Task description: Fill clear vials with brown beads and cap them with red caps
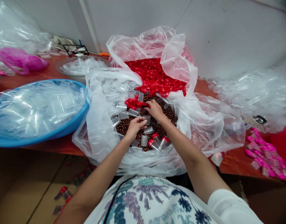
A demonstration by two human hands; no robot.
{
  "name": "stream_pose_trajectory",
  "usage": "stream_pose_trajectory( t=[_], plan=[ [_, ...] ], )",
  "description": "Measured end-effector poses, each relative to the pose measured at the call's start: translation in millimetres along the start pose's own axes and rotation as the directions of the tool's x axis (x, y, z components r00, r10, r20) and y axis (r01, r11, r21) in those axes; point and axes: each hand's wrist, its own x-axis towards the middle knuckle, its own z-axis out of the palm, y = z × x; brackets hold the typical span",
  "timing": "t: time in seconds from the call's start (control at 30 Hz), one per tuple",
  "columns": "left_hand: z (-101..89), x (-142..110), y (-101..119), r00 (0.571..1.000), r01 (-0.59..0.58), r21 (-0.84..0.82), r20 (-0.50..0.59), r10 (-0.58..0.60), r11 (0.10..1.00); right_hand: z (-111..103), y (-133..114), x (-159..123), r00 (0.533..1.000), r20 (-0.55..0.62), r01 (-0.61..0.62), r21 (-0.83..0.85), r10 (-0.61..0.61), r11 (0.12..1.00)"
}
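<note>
My left hand [135,125] is closed around a small clear vial [147,119], held over a pile of small brown balls [124,125] in a plastic-lined container. My right hand [155,109] is curled with fingertips down among the brown balls, beside a few loose red caps [133,103]; what it pinches is hidden. Empty clear vials [122,107] lie to the left of the hands. Three capped vials with red lids [158,142] lie near my forearms. A large heap of red caps [157,76] fills the back of the clear plastic bag [203,121].
A blue basin [70,126] covered with clear plastic sits at left on the red table [229,163]. Pink packets [265,154] and a red tub [284,143] are at right. Crumpled clear plastic [261,93] lies behind. A pink bag [21,59] is far left.
</note>
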Motion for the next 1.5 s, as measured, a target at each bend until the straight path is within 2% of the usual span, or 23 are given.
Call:
stream_pose_trajectory(
  t=[0.1,0.17,0.23,0.3,0.4,0.47,0.6,0.7,0.83,0.93,1.13,1.27,1.37,1.5],
  plan=[
    [-5.5,-7.5,6.0,0.997,0.075,-0.01,0.022,-0.074,0.997,-0.4,8.2,-6.1,1.0,-0.01,-0.004,0.131,0.005,0.991],
    [-9.0,-8.3,6.6,0.995,0.098,0.078,0.018,-0.1,0.992,-2.5,18.5,-10.6,0.993,-0.086,-0.052,0.264,0.077,0.963],
    [-9.9,-3.8,4.6,0.997,0.079,0.178,0.001,-0.081,0.981,-6.8,28.6,-16.0,0.971,-0.15,-0.104,0.429,0.184,0.897],
    [-6.7,5.7,0.7,0.999,0.048,0.251,-0.022,-0.044,0.967,-14.1,35.2,-23.6,0.951,-0.133,-0.14,0.618,0.278,0.774],
    [3.8,24.2,-6.4,0.998,0.017,0.296,-0.061,0.002,0.955,-30.2,36.7,-42.0,0.943,-0.031,-0.16,0.831,0.332,0.533],
    [11.2,34.7,-10.7,0.997,0.002,0.289,-0.079,0.022,0.957,-41.7,34.8,-58.9,0.938,-0.014,-0.151,0.882,0.345,0.447],
    [19.3,42.9,-17.7,0.996,-0.02,0.254,-0.084,0.042,0.967,-57.1,34.7,-93.9,0.907,-0.053,-0.149,0.888,0.417,0.435],
    [20.3,40.2,-21.5,0.996,-0.034,0.225,-0.076,0.052,0.974,-58.5,37.4,-111.6,0.877,0.003,-0.198,0.913,0.48,0.357],
    [21.0,34.2,-21.9,0.997,-0.062,0.168,-0.037,0.069,0.984,-52.5,35.4,-121.2,0.871,0.105,-0.25,0.936,0.481,0.248],
    [22.3,28.4,-17.2,0.996,-0.091,0.129,0.007,0.091,0.988,-48.5,29.9,-122.5,0.885,0.118,-0.257,0.93,0.451,0.261],
    [26.4,-1.0,0.0,0.99,-0.083,-0.008,0.118,0.084,0.997,-49.8,17.9,-120.5,0.919,0.043,-0.235,0.858,0.393,0.456],
    [24.9,-22.7,7.6,0.971,-0.116,-0.046,0.206,0.123,0.992,-53.7,9.3,-119.4,0.939,-0.044,-0.152,0.838,0.342,0.525],
    [20.7,-31.2,9.5,0.981,-0.087,-0.012,0.173,0.088,0.996,-53.9,4.6,-120.3,0.946,-0.08,-0.118,0.819,0.315,0.561],
    [14.6,-37.9,10.9,0.995,0.027,0.022,0.095,-0.029,0.999,-49.6,1.5,-123.6,0.947,-0.086,-0.124,0.79,0.31,0.6]
  ],
)
